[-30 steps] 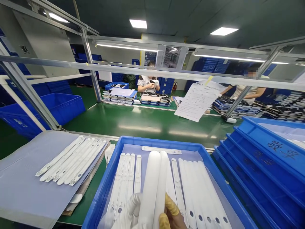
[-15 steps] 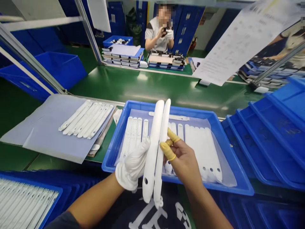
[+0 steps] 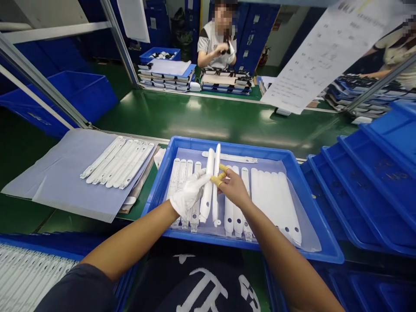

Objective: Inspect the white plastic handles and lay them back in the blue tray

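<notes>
My left hand point(image 3: 188, 195), in a white glove, is closed on a long white plastic strip point(image 3: 207, 190) with a dark hole near its lower end. In my right hand point(image 3: 232, 184), yellow finger cots cover some fingertips, which pinch a second, narrower-looking white strip point(image 3: 216, 190) turned on edge. Both strips stand side by side over the middle of a blue tray point(image 3: 156, 184). Around them in the tray lie rows of similar white strips point(image 3: 274, 199) on a pale liner sheet. One strip point(image 3: 230, 157) lies crosswise along the far side.
More white strips point(image 3: 118, 162) rest on pale sheets point(image 3: 61, 173) at the left. Stacked blue trays point(image 3: 360, 195) stand on the right, and a filled tray point(image 3: 79, 255) sits lower left. A paper sheet point(image 3: 321, 60) hangs above the green bench point(image 3: 182, 112). A co-worker point(image 3: 216, 47) works opposite.
Both hands have moved forward and down, away from my body, carrying the two strips lower into the tray. The co-worker opposite has shifted the thing in their hands.
</notes>
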A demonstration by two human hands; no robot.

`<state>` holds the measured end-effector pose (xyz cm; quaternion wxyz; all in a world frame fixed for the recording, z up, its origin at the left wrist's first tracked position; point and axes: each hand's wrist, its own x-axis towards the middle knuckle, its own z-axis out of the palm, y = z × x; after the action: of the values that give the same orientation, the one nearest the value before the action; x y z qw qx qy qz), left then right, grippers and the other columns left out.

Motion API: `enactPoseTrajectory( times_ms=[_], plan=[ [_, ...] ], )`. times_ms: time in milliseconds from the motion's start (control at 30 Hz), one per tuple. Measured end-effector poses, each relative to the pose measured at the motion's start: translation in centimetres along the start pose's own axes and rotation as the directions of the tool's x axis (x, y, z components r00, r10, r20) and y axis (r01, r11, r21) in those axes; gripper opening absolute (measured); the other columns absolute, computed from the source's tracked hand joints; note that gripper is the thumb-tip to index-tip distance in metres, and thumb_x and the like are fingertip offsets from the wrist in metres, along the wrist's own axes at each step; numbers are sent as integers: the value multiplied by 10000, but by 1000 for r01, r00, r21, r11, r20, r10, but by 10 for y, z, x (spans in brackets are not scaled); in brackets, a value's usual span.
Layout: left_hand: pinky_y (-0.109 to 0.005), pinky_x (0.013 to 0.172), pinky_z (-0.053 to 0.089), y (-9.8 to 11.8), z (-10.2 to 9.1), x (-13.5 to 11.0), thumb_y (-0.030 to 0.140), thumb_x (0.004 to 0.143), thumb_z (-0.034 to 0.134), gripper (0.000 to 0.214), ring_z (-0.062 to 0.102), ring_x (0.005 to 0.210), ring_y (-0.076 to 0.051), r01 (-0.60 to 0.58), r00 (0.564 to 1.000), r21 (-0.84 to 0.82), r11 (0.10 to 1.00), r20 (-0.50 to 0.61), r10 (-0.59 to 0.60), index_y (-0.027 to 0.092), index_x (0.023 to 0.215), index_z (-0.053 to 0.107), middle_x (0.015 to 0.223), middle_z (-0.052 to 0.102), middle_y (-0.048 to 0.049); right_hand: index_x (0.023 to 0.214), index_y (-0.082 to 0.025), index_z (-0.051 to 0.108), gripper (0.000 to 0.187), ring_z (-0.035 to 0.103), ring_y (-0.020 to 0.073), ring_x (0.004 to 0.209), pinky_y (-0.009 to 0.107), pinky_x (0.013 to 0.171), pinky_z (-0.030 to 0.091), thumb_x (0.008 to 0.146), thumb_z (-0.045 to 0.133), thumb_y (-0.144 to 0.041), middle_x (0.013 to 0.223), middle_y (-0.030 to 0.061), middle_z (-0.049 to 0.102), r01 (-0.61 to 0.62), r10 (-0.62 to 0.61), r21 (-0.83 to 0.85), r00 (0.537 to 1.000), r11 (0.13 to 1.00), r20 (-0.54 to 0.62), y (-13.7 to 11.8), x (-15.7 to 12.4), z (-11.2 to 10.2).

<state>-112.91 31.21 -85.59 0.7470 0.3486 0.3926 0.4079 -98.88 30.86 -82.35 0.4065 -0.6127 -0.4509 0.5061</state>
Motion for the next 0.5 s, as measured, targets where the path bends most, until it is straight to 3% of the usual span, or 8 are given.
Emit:
enactPoseTrajectory(
  times_ms=[100, 233, 367, 500],
  plan=[
    [-434, 979, 492, -18, -13, 13, 321, 781, 749, 560, 665, 1014, -258, -33, 997, 178, 983, -57, 44, 159, 1283, 561, 1044, 697, -102, 1144, -173, 679, 465, 555, 92, 396, 244, 451, 495, 698, 807, -139, 609, -109, 569, -17, 17, -111, 1000, 994, -9, 25, 14, -1],
    [-486, 1079, 406, -37, -18, 7, 192, 721, 741, 631, 587, 1152, -287, -78, 993, 440, 894, -49, 111, 167, 1321, 547, 1223, 619, -131, 1066, -145, 670, 280, 535, 77, 394, 231, 477, 483, 798, 734, -93, 594, -94, 591, -57, 68, -260, 997, 964, 35, 49, 16, 1],
    [-502, 1126, 360, -50, -18, -5, 136, 756, 675, 589, 464, 1324, -324, -153, 986, 639, 754, 47, 160, 156, 1332, 556, 1460, 444, -181, 969, -137, 660, 77, 562, 80, 459, 224, 502, 511, 924, 659, -199, 607, -73, 604, -95, 146, -356, 982, 929, 119, 57, 11, 0],
    [-560, 1128, 345, -58, -24, -1, 242, 859, 676, 396, 467, 1330, -307, -198, 980, 750, 631, 131, 152, 173, 1243, 607, 1383, 545, -130, 1047, -142, 671, 137, 633, 114, 544, 266, 577, 555, 912, 651, -161, 686, -31, 669, -83, 147, -424, 982, 902, 122, 50, 7, -5]
  ],
)
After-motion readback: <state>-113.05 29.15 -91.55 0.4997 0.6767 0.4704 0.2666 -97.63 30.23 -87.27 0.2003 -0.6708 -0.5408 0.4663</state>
